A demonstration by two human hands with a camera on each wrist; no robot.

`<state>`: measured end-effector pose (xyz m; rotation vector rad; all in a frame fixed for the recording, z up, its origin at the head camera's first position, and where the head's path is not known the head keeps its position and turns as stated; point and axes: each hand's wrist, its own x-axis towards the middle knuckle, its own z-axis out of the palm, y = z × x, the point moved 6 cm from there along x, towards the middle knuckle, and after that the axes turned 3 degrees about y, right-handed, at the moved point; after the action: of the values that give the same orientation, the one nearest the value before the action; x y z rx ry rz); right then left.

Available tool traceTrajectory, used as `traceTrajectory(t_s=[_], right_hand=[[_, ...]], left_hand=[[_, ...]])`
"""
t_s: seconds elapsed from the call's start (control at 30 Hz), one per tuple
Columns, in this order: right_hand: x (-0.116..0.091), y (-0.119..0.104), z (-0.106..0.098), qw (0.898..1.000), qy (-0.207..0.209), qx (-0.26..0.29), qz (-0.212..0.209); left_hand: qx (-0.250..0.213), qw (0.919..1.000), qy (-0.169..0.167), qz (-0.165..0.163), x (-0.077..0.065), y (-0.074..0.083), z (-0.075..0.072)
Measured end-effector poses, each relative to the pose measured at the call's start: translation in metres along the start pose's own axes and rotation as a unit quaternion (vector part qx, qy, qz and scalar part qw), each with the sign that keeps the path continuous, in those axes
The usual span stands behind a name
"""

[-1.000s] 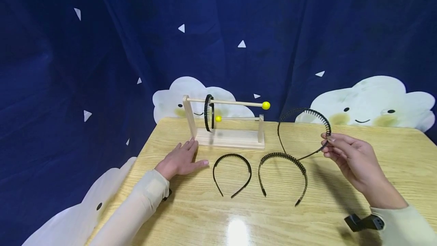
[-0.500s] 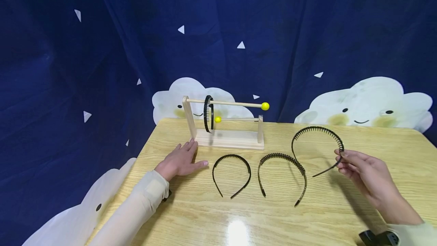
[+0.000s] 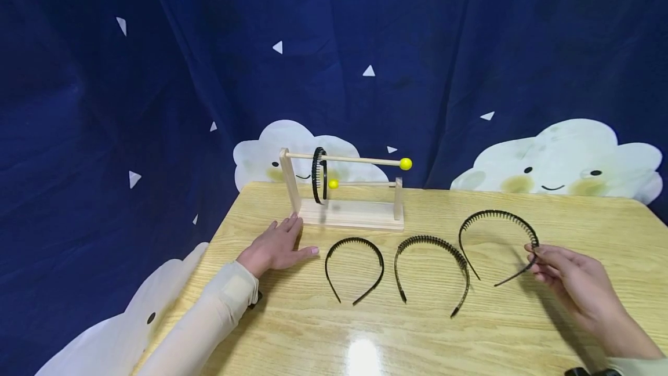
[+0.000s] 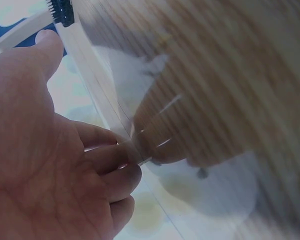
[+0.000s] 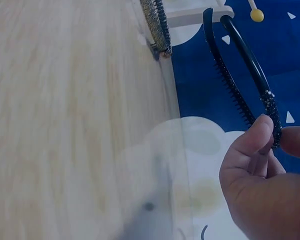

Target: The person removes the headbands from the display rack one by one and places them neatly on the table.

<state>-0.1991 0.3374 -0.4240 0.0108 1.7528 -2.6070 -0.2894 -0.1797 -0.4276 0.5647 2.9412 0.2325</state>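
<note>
My right hand (image 3: 576, 286) pinches one side of a black toothed headband (image 3: 498, 213) between thumb and fingers, at the right of the table. In the right wrist view that headband (image 5: 250, 57) shows a sparkly stretch near the fingertips. My left hand (image 3: 276, 244) lies flat with straight fingers on the table, fingertips right at the left end of a wooden rack (image 3: 344, 213). A black headband (image 3: 319, 176) hangs on the rack's upper rod. Two more headbands lie on the table: a thin black one (image 3: 355, 240) and a brownish patterned one (image 3: 433, 239).
The rack's rods end in a yellow upper ball (image 3: 406, 164) and a yellow lower ball (image 3: 333, 184). A dark blue curtain (image 3: 417, 45) with clouds and white triangles hangs behind the wooden table (image 3: 292, 324).
My right hand has carried its headband to the right and down, away from the patterned headband and closer to the tabletop. The left hand stays in place at the rack.
</note>
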Motion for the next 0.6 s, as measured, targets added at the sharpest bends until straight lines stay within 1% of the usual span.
traceTrajectory(t_s=[0.2,0.4,0.6], right_hand=[[-0.004,0.006,-0.014,1.000,0.013,-0.008,0.008],[-0.005,0.010,-0.022,0.999,0.024,-0.021,0.021],[-0.009,0.013,-0.027,0.997,0.041,-0.055,0.032]], left_hand=[[0.003,1.0000,0.005,0.003,0.000,0.001,-0.001],[0.000,1.0000,0.002,-0.001,0.000,0.001,0.000],[-0.001,1.0000,0.003,0.000,-0.001,0.002,-0.002]])
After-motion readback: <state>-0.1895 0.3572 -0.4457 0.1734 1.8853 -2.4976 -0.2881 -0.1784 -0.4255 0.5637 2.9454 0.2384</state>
